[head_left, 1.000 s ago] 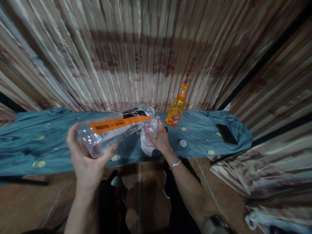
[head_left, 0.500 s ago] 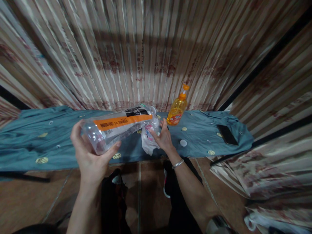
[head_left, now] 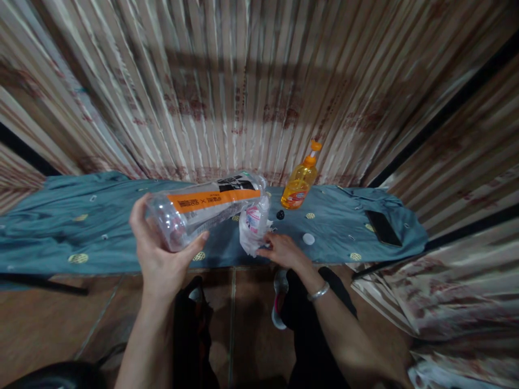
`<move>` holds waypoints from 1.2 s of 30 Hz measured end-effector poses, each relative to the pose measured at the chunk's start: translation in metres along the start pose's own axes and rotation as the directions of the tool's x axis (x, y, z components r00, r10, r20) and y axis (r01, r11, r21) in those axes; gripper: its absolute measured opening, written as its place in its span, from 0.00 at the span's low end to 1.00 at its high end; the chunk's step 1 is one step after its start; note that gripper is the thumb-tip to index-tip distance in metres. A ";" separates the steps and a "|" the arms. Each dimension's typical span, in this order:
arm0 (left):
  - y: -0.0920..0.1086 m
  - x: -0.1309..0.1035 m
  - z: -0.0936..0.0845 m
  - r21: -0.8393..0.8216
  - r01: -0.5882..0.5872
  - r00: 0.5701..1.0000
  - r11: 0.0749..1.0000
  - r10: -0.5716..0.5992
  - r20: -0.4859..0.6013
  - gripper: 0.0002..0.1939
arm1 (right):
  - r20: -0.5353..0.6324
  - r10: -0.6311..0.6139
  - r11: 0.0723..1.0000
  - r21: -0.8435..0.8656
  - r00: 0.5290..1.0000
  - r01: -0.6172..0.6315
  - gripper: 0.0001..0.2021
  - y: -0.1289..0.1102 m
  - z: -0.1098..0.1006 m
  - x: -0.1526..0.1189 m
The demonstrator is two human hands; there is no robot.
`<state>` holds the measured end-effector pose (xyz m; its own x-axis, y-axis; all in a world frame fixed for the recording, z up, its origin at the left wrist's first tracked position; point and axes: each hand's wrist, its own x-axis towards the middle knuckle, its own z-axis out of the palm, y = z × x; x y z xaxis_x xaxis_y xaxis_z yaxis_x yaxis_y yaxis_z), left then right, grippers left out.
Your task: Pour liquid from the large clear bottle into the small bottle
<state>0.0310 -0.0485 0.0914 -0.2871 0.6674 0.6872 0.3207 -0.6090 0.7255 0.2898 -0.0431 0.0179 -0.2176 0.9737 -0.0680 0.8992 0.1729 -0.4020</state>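
Left hand [head_left: 162, 265] wrapped round the base end of a large clear bottle [head_left: 166, 221], thumb along the near side, fingers behind; firm hold. Bottle lies tilted almost flat, orange-and-white label [head_left: 217, 200] facing up, neck end pointing away from the left hand toward the right-hand side. That neck end sits by the top of a small clear bottle [head_left: 263, 209]; whether the two mouths touch, cannot tell.

Small bottle is just beyond the right hand's fingertips, with a crumpled white wrap [head_left: 247, 237] about its near side, pink and blue print showing there. Right hand [head_left: 281, 249] partly open, thumb and forefinger parted, tips at the wrap's lower right edge; cannot tell if it pinches the wrap or only touches. Silver bracelet [head_left: 319, 292] on right wrist.

Beyond the right hand: small black piece [head_left: 280, 215], then orange pump bottle [head_left: 299, 186] standing, part full of yellow liquid. Just right of the right hand: white round disc [head_left: 308, 239]. Farther right: dark phone [head_left: 383, 228], flat on the teal cloth [head_left: 109, 227] beneath everything.
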 end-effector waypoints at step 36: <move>0.000 0.000 0.001 -0.012 -0.045 0.999 0.999 0.045 0.017 0.52 | -0.283 0.246 0.968 0.020 0.927 -0.251 0.13 0.041 -0.013 0.025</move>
<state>0.0322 -0.0477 0.0918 -0.2566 0.6467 0.7183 0.3225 -0.6433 0.6944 0.3266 -0.0101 0.0119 0.1270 0.9872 0.0960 0.9172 -0.0801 -0.3903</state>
